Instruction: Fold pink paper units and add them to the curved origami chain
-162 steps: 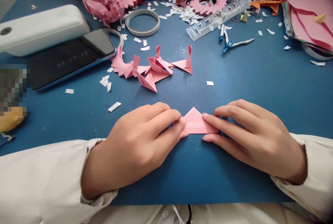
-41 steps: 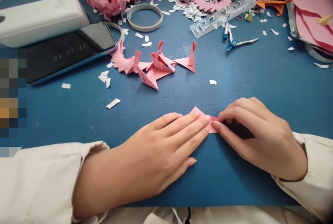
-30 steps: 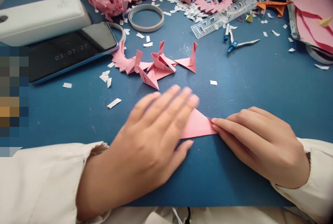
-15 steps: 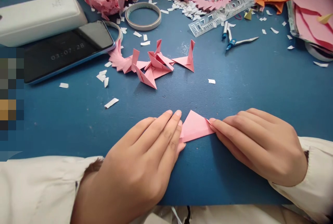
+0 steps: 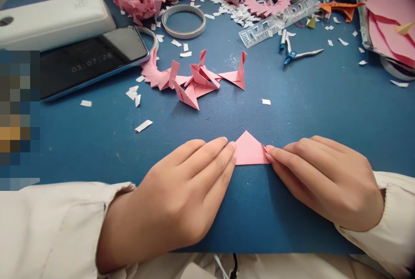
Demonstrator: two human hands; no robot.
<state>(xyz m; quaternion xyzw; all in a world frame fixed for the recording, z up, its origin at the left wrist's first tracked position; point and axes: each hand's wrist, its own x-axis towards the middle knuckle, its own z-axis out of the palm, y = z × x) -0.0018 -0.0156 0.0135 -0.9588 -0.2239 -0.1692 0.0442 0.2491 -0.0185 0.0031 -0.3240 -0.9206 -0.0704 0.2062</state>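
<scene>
The blue table (image 5: 340,110) is lying wide under all my things. My left hand (image 5: 181,188) is coming in from the side, with its fingers close together and nearly straight. Its fingertips are touching the left end of the paper. The thumb is hiding, so I can't tell if this hand is pinching. A second ago it was a blur over the paper, and now it is looking sharp. My right hand (image 5: 327,179) is curling its fingers and squeezing the right corner between finger and thumb, just like half a second ago. The white case (image 5: 58,20) is sitting at the back left. In front of it the black phone (image 5: 97,61) is showing 03:07:28, and about five seconds ago it was saying 23. The pink folded shapes (image 5: 197,80) are standing past my hands, in the same spot on the table. The small pink paper (image 5: 249,151) is lying between my two hands, pointing its tip away from me. Half a second ago its long edge was slanting, and now it is running nearly straight across. A tiny white scrap (image 5: 266,102) is lying beyond the paper.
</scene>
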